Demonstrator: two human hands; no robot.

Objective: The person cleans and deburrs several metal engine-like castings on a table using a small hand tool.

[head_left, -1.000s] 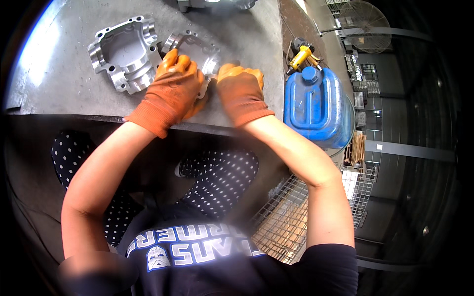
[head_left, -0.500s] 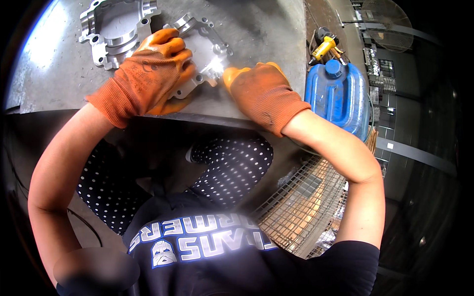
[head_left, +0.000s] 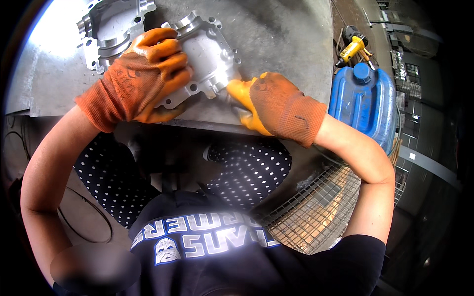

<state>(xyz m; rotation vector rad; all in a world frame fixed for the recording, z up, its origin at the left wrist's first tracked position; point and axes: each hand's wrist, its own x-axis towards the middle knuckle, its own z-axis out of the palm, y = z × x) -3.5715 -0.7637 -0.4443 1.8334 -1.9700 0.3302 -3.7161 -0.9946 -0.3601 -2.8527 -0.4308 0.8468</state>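
A silver machined metal housing, with bored holes along its rim, lies on the grey metal table near its front edge. My left hand, in an orange coated glove, is closed round the near left part of this housing. At its near right corner is my right hand, gloved alike, with thumb and fingers drawn together. What those fingers hold, if anything, is hidden by the glove and a bright glare. A second silver housing of similar shape lies beyond my left hand, partly covered by it.
The grey table ends just in front of my lap. Right of it stands a blue plastic jerrycan, with a yellow and black tool behind it. A wire mesh basket sits low on the right.
The view has shifted, so the table and jerrycan sit farther right. My right hand has turned slightly at the housing's corner; my left hand keeps its hold.
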